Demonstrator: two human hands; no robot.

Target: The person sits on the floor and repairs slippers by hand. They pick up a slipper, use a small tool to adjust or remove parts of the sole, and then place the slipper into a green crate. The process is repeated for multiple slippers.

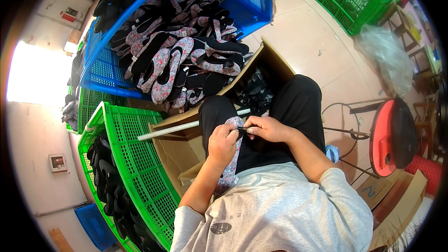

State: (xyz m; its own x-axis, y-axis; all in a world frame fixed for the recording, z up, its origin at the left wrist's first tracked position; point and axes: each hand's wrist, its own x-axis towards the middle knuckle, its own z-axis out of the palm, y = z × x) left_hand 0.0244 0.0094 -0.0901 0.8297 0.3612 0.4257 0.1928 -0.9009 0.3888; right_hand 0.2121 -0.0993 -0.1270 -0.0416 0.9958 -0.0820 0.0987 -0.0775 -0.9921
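Blue crate (256, 14): up at 11 o'clock, counting from the middle of the view.
Green crate (144, 163): at 8 o'clock, next to the brown box.
Slipper pile (175, 53): at 11 o'clock, in a messy heap in the blue crate, with flowers outside and black inside.
Brown box (170, 158): goes from 8 o'clock round to 1 o'clock, by the knees.
Red seat (380, 126): at 3 o'clock, round, with a black side.
White pole (172, 130): starts at 9 o'clock and is partly hidden by the left knee.
Flowered slipper (230, 171): at 6 o'clock, over the lap, in front of the belly.
Slipper's way: its long line runs from 12 to nearly 7 o'clock. One end is up by the fingers, the other down by the shirt. I cannot tell which is the toe.
Slipper's feel: I think it is light, soft and bendy, not slippery, and not easy to break. A pinch on the cloth edge near its top end looks like a good hold.
Left hand (221, 144): at 6 o'clock, fingers curled and pinching the slipper near its top end.
Right hand (267, 129): at 4 o'clock, thumb and pointing finger squeezed together on the black bit.
Black bit (241, 129): tiny, at the slipper's edge, between the hands. I cannot tell what it is.
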